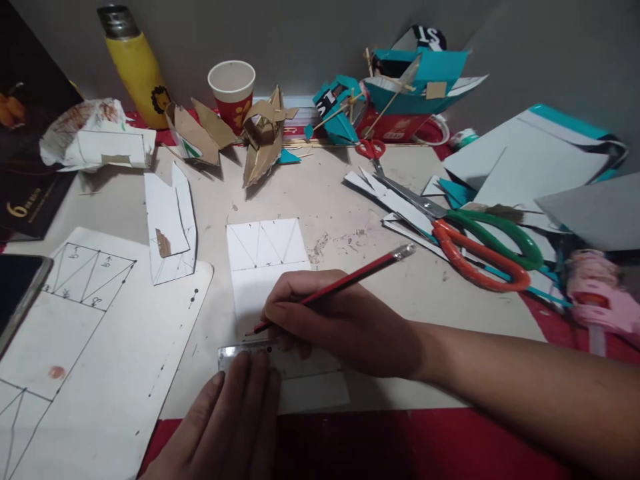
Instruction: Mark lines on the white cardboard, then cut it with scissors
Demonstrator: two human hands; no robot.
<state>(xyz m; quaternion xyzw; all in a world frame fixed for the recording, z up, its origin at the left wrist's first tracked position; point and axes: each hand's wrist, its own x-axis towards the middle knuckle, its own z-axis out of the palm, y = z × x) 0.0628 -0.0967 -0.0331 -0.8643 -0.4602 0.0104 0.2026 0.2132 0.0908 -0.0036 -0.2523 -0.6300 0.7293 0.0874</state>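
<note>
A pencil (357, 275) is being held in the right hand (320, 313), pinched between the thumb and the fingers near its point, with the back end being angled up and to the right. A clear ruler (229, 353) is being pressed down by the left hand (235, 407), whose fingers are being kept straight and nearly together on it. The ruler is being laid across a white card strip (250, 290), which is being supported by a grey board (400, 387) in the middle of the desk, partly hidden under both hands. The pencil tip is being held just beside the ruler's far edge; whether the card is being touched cannot be told.

The step in hand is judged to be the marking of a line across the strip, a zigzag band already being shown at its far end. A pattern sheet (115, 347) with similar zigzags is being left flat to the left, perhaps as a guide. For the next move, the ruler is being relied on to stay firm, and a light, even stroke along its edge is being called for.
</note>
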